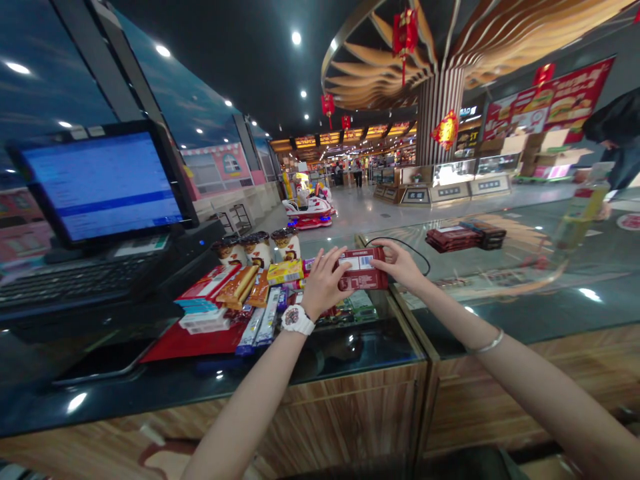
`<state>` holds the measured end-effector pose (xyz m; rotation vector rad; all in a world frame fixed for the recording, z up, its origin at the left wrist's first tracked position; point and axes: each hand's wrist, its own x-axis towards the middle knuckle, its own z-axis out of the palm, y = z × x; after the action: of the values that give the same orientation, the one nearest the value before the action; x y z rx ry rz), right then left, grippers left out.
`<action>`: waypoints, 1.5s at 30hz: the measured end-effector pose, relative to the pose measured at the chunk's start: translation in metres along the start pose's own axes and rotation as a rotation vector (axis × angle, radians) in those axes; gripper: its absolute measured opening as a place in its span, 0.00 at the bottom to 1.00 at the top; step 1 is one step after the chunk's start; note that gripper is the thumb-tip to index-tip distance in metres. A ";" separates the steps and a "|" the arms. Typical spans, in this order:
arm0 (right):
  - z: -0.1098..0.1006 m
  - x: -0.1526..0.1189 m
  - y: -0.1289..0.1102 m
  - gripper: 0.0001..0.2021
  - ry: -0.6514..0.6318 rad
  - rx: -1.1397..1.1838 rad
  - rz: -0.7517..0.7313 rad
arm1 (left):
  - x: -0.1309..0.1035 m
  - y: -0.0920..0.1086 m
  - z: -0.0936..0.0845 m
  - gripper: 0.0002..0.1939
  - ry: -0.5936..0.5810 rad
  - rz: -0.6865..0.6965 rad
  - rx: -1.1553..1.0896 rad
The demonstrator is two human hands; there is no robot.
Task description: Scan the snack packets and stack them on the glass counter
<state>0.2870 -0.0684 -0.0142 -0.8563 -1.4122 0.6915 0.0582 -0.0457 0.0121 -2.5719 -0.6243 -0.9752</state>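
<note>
Between my two hands is a dark red snack packet with a white barcode label facing me. My left hand, with a white watch on its wrist, grips the packet's left end. The fingers of my right hand pinch its upper right corner. Left of my hands lies a pile of packaged snacks: a yellow box, golden packets, blue-and-silver bars and red-and-blue boxes. Behind them stand several lidded cups. A stack of dark red packets rests on the glass counter to the right.
A monitor and keyboard stand at the left, with a dark tablet-like device before them. A black cable curves behind my right hand. The glass counter extends right, where a person bends beyond it.
</note>
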 end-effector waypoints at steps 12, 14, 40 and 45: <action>-0.005 0.001 0.002 0.26 0.115 0.064 0.025 | 0.004 -0.014 0.007 0.32 0.166 -0.597 -0.866; -0.004 0.001 0.004 0.27 0.105 0.044 0.018 | 0.004 -0.012 0.009 0.32 0.138 -0.637 -1.015; 0.003 -0.018 -0.014 0.15 -0.196 -1.080 -0.571 | 0.015 -0.005 0.016 0.24 0.262 -0.924 -1.263; -0.006 -0.017 -0.021 0.16 -0.126 -1.105 -0.595 | 0.034 0.000 0.022 0.22 0.273 -0.992 -1.311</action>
<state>0.2906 -0.0950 -0.0057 -1.1230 -2.0460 -0.5835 0.0934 -0.0267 0.0197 -2.8550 -1.6570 -2.7307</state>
